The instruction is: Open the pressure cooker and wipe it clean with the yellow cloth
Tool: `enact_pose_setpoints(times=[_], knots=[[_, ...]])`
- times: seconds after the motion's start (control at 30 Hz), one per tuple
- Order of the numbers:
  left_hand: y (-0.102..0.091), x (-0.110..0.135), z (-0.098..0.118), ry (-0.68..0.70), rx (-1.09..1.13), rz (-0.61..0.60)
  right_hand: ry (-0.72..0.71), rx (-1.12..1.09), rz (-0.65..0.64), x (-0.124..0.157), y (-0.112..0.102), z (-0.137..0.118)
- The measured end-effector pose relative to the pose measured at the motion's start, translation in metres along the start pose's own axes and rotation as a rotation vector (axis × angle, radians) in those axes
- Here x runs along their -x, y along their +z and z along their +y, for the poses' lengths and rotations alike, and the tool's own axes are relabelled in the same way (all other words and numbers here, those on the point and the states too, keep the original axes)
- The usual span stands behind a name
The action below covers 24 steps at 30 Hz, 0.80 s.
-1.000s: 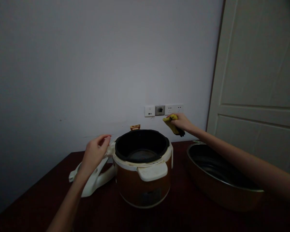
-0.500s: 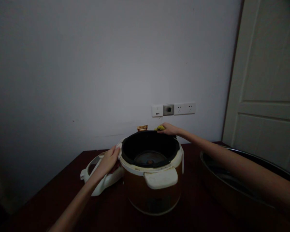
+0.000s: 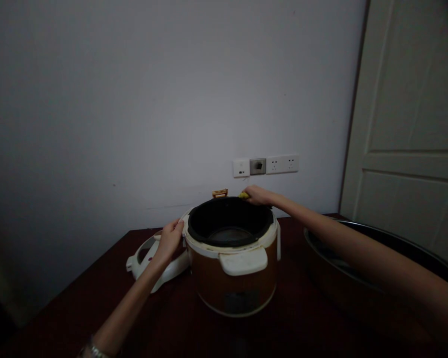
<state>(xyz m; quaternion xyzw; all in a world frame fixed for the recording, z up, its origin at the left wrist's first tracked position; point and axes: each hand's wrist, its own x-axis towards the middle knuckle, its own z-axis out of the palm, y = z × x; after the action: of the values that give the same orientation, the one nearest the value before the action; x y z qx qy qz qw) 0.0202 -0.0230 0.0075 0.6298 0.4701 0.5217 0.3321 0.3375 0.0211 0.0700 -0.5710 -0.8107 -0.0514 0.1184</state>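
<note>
An electric pressure cooker (image 3: pixel 235 283) with a brown body, a white collar and a dark inner cavity stands lidless in the middle of the table. My left hand (image 3: pixel 170 237) grips the left side of its white rim, fingers closed against the edge. At the far edge of the opening, my right hand (image 3: pixel 258 194) is closed on a small yellow cloth (image 3: pixel 244 195), pressed against the rim. Most of the cloth is hidden in the fingers. Behind my left forearm lies the white cooker lid (image 3: pixel 177 267), partly covered by the arm.
A large, dark, shiny-rimmed basin (image 3: pixel 321 256) sits at the right, under my right forearm. Sockets (image 3: pixel 282 164) are set in the wall behind the dark red table (image 3: pixel 108 268). The cooker's brown hinge piece (image 3: pixel 220 193) rises at the back. A pale door (image 3: pixel 406 124) stands on the right.
The cooker now appears tipped slightly, with less of its inner bottom showing. My left hand has curled more tightly on the rim. My right hand stays at the far rim with the yellow cloth.
</note>
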Motion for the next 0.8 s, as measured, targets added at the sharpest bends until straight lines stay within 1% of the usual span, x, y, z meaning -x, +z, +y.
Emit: enact_pose_setpoints(times=[0.17,0.33,0.47,0.57,0.7,0.8], knots=[[0.006,-0.005,-0.002,-0.081,0.170,0.010,-0.006,0.057,-0.017,0.005,-0.002,0.000],[0.008,-0.018,-0.009,-0.107,0.221,-0.007,0.019,0.121,-0.038,0.010,-0.005,0.000],[0.011,-0.036,-0.023,-0.105,0.271,-0.034,0.060,0.176,-0.056,0.014,-0.006,-0.001],[0.016,-0.051,-0.032,-0.098,0.330,-0.078,0.103,0.212,-0.061,0.019,-0.007,-0.003],[0.022,-0.071,-0.032,-0.118,0.392,-0.097,0.158,0.236,-0.049,0.028,-0.010,-0.010],[0.025,-0.084,-0.029,-0.153,0.403,-0.137,0.187,0.236,-0.034,0.034,-0.012,-0.018]])
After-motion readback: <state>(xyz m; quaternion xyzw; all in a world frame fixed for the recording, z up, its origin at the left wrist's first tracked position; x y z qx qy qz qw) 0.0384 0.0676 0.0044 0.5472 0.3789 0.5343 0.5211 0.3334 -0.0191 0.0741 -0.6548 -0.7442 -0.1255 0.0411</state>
